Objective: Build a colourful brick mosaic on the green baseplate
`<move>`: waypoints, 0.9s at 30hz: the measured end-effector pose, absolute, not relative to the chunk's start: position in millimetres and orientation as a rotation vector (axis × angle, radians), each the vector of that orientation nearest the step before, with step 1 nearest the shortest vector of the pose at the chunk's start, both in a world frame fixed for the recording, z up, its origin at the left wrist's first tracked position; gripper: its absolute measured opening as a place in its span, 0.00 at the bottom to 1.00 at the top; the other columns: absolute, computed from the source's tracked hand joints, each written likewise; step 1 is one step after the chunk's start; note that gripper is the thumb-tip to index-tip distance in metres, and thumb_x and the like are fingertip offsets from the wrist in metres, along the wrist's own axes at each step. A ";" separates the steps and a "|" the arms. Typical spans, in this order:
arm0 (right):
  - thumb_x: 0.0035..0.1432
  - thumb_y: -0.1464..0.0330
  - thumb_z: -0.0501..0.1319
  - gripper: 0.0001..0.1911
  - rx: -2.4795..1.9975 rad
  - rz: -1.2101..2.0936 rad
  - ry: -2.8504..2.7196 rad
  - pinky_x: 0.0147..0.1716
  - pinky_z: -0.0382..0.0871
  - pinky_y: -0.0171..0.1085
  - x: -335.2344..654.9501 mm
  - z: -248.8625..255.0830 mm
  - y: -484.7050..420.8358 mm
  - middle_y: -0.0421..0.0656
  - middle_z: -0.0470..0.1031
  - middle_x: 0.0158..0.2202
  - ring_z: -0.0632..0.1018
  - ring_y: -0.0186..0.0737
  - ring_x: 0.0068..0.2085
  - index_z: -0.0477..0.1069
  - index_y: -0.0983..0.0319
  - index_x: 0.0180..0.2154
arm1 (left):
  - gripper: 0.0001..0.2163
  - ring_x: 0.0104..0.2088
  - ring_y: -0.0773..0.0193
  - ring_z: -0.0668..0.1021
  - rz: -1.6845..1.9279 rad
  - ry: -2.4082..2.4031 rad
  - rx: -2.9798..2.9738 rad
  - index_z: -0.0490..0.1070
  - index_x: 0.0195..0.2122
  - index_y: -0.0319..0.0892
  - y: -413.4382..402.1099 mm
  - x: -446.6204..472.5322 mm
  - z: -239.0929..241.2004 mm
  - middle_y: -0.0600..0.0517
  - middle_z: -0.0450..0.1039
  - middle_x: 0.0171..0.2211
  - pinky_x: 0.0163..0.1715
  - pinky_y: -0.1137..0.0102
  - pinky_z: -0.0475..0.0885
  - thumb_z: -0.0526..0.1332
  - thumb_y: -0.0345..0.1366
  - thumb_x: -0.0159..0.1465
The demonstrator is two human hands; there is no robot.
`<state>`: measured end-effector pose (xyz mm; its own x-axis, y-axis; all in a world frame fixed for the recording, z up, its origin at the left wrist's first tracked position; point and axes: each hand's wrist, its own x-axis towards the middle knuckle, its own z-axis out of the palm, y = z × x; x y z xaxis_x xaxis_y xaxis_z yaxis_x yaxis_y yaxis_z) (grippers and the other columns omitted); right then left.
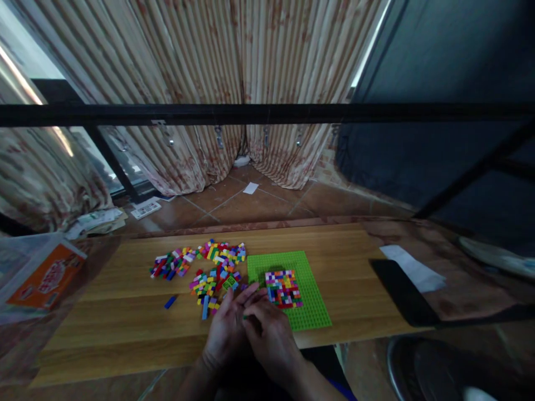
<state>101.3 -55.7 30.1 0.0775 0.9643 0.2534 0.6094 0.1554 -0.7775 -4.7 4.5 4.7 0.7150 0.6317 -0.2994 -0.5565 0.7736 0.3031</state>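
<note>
At the near edge of the table [125, 328], the left hand [225, 329] and right hand [272, 340] are pressed together, the right lying partly over the left. Both are loosely curled, with the left fingers [249, 291] stretched forward to the corner of the baseplate [309, 301]. A green bit [244, 317] shows where the two hands meet. I cannot tell which hand grips it, or how tightly either is closed.

The green baseplate lies flat just ahead of the hands. It carries one square patch [283, 288] of mixed red, yellow, blue, pink and white bricks in its near-left part, and the rest of its studs are bare.

Left of the baseplate, loose bricks [209, 267] are spread in heaps straight on the wood, the nearest ones just beside the left fingertips. One blue brick [170, 302] lies apart from them, further left.

At the far left stands a clear bin [16, 245] with an orange box [45, 278] inside it. What else it holds is too blurred to make out. On the right, well apart from the hands, a black pad [397, 292] rests at the table's end with a paper [412, 267] beside it.
</note>
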 end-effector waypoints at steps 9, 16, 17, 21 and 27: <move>0.55 0.76 0.56 0.11 -1.481 0.576 -1.406 0.38 0.66 0.34 132.7 47.0 -53.5 0.40 0.75 0.34 0.73 0.35 0.37 0.74 0.57 0.36 | 0.24 0.54 0.57 0.69 0.624 0.354 0.284 0.67 0.53 0.35 6.3 -7.2 0.6 0.40 0.69 0.52 0.59 0.62 0.53 0.43 0.46 0.66; 0.57 0.75 0.55 0.13 -1.469 0.561 -1.329 0.35 0.66 0.33 143.9 40.2 -57.7 0.40 0.74 0.32 0.73 0.35 0.35 0.76 0.55 0.36 | 0.26 0.58 0.53 0.64 0.657 0.338 0.333 0.68 0.53 0.39 10.7 -7.9 -18.7 0.40 0.64 0.56 0.60 0.56 0.49 0.45 0.51 0.64; 0.57 0.76 0.55 0.14 -1.464 0.556 -1.324 0.35 0.66 0.33 145.1 38.9 -58.3 0.40 0.74 0.32 0.73 0.35 0.35 0.76 0.55 0.37 | 0.26 0.59 0.52 0.63 0.658 0.349 0.330 0.67 0.54 0.39 11.5 -8.2 -21.2 0.40 0.64 0.57 0.60 0.56 0.49 0.44 0.51 0.64; 0.54 0.78 0.56 0.15 -1.448 0.553 -1.291 0.37 0.66 0.33 151.4 34.3 -59.3 0.40 0.74 0.34 0.74 0.36 0.37 0.75 0.56 0.37 | 0.28 0.59 0.52 0.64 0.652 0.344 0.332 0.67 0.54 0.39 15.1 -10.0 -28.3 0.40 0.62 0.58 0.59 0.56 0.53 0.43 0.53 0.63; 0.49 0.79 0.59 0.15 -1.469 0.634 -1.168 0.36 0.67 0.33 165.1 35.1 -61.1 0.41 0.74 0.34 0.74 0.37 0.36 0.75 0.58 0.37 | 0.26 0.57 0.54 0.66 0.621 0.306 0.374 0.66 0.55 0.41 16.4 -11.5 -29.1 0.41 0.62 0.57 0.55 0.60 0.61 0.42 0.50 0.64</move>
<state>165.1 -61.1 35.1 0.3704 0.9051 0.2089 0.3183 0.0876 -0.9439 -11.5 16.4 -29.1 0.7728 0.6128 -0.1651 -0.5041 0.7507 0.4269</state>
